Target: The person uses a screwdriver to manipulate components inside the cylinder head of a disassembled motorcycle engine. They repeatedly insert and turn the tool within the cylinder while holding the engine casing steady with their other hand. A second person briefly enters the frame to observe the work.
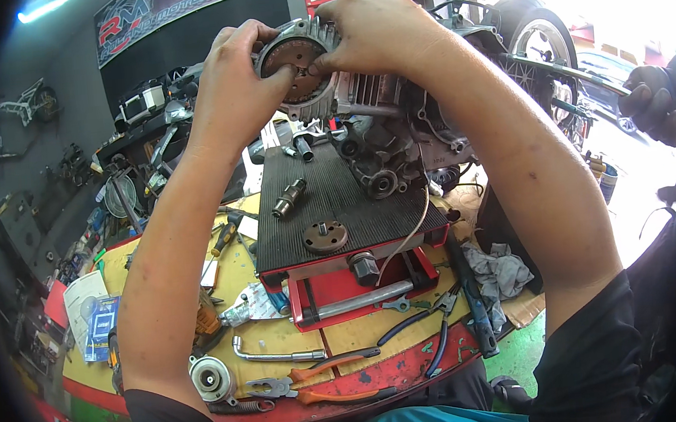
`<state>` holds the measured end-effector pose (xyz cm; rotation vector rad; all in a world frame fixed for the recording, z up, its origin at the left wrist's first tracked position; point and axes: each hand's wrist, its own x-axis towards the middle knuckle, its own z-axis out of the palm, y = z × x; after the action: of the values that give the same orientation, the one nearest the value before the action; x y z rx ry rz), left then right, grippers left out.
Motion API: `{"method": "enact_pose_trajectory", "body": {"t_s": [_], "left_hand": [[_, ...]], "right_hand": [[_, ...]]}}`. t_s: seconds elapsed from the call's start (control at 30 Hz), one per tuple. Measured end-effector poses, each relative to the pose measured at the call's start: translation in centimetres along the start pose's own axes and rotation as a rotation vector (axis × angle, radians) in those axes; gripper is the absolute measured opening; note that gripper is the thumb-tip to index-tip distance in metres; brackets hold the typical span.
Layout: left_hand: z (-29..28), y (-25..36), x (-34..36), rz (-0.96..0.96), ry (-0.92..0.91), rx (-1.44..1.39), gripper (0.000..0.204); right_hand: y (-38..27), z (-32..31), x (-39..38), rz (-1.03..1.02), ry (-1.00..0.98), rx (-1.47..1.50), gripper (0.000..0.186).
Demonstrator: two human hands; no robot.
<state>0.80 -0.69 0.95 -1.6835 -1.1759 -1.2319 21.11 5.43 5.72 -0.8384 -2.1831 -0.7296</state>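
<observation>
A round metal sprocket plate (294, 53) with small holes sits inside the finned cylinder head (326, 34) of an engine (385, 148). My left hand (242, 84) grips the head's left side, its thumb pressed on the sprocket near the middle. From the right, my right hand (378, 35) is wrapped over the top of the head, its thumb also against the sprocket's centre. The fingertips behind the head are hidden. Below, a camshaft (289, 197) and a round flange with a centre stub (325, 237) lie on the black ribbed top of a red lift stand (277, 243).
Orange-handled pliers (344, 394), blue-handled pliers (434, 322), an angled socket wrench (278, 352) and a round metal cover (212, 379) lie on the yellow and red bench (356, 340). A grey rag (497, 268) lies at right. Another person's dark hand (653, 103) holds a rod beside the engine.
</observation>
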Motion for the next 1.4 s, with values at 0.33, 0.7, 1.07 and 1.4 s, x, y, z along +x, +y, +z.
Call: {"method": "enact_pose_trajectory", "body": {"t_s": [0.33, 0.7, 1.07, 1.4], "left_hand": [[0.13, -0.04, -0.09, 0.003, 0.006, 0.013, 0.038], [-0.27, 0.09, 0.1, -0.044, -0.036, -0.043, 0.042], [0.25, 0.23, 0.09, -0.031, 0.018, 0.002, 0.038], [-0.21, 0.08, 0.1, 0.001, -0.029, 0.014, 0.039]], "right_hand": [[0.02, 0.4, -0.02, 0.009, 0.027, -0.016, 0.062], [-0.16, 0.39, 0.07, 0.007, 0.022, 0.0, 0.06], [-0.06, 0.58, 0.01, 0.005, 0.06, 0.002, 0.05], [-0.26, 0.29, -0.09, 0.017, 0.037, -0.01, 0.054]]}}
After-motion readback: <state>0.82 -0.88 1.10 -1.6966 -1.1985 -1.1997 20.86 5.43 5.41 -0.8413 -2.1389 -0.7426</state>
